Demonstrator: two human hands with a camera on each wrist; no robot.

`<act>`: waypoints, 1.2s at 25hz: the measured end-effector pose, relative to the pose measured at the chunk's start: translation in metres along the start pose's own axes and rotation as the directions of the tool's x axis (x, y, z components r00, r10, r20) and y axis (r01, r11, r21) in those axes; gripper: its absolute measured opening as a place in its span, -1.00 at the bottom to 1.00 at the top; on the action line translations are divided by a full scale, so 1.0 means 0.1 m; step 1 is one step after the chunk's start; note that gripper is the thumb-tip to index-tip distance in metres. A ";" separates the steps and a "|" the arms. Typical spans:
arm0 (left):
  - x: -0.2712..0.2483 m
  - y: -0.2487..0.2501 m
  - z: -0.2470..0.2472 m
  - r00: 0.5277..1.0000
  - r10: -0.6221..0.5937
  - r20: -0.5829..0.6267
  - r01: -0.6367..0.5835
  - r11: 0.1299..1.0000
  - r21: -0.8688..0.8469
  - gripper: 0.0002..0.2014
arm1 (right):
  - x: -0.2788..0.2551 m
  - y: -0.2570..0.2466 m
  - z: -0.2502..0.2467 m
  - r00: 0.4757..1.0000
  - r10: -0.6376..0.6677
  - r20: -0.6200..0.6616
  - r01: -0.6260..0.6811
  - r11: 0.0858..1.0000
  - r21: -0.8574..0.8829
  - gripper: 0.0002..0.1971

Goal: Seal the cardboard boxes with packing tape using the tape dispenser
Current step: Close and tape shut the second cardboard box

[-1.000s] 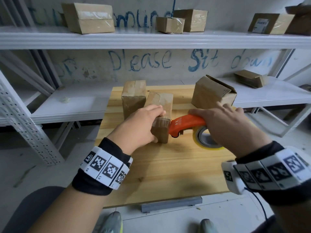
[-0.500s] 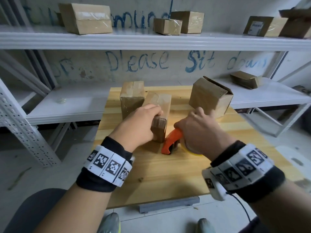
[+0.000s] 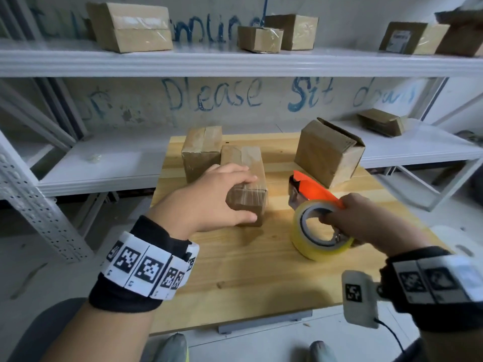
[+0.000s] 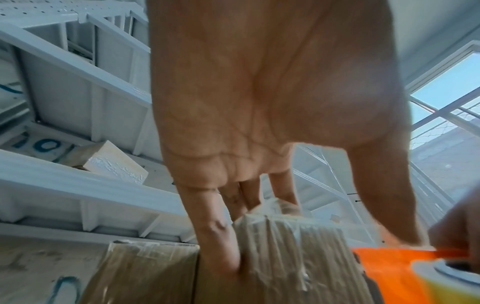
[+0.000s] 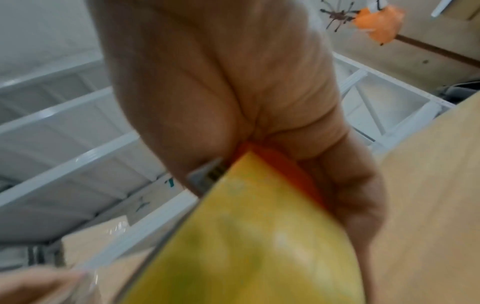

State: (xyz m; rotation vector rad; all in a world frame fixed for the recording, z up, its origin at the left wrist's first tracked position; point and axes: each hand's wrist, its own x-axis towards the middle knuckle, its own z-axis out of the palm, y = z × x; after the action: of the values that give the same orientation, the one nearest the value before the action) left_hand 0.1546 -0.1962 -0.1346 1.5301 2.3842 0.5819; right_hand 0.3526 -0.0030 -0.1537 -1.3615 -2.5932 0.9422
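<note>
Orange tape dispenser (image 3: 315,190), yellowish tape roll (image 3: 317,232), brown cardboard boxes (image 3: 247,184), pale wooden table (image 3: 251,278).

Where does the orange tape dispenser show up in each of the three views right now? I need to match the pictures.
Head: tape dispenser right of centre, above the wooden table, held by the right hand.
Left wrist: its orange body at the bottom right corner.
Right wrist: orange strip at centre behind the yellow tape roll.
Shared landmark: the tape roll.
</note>
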 end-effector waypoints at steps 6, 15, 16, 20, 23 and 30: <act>-0.01 -0.03 -0.04 0.998 0.047 -0.051 -0.050 0.997 -0.064 -0.56 | -0.12 -0.18 -0.05 0.996 0.053 -0.076 -0.072 0.959 -0.275 -0.54; 0.04 0.05 0.09 0.958 0.096 -0.270 -0.064 0.990 0.124 -0.58 | -0.30 -0.68 0.46 0.910 -0.381 -0.166 0.380 0.924 -0.038 -0.71; 0.05 0.05 0.11 0.956 0.097 -0.275 -0.064 0.990 0.125 -0.58 | -0.27 -0.67 0.55 0.897 -0.394 -0.200 0.399 0.917 -0.017 -0.67; 0.07 -0.04 0.12 0.960 0.102 -0.260 -0.082 0.993 0.088 -0.54 | -0.19 -0.65 0.69 0.842 -0.474 -0.259 0.492 0.871 0.005 -0.46; 0.06 -0.07 0.11 0.964 0.099 -0.247 -0.086 0.994 0.065 -0.51 | -0.13 -0.63 0.65 0.833 -0.509 -0.219 0.520 0.854 -0.011 -0.51; 0.02 -0.07 0.11 0.970 0.126 -0.208 -0.116 0.991 0.059 -0.46 | -0.12 -0.56 0.61 0.824 -0.550 -0.137 0.542 0.835 -0.090 -0.61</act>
State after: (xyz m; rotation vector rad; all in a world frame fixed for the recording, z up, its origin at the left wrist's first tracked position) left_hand 0.1525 -0.1952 -0.1474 1.7223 2.4859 0.7551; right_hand 0.2996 -0.0652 -0.1699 -0.5845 -2.6510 0.6476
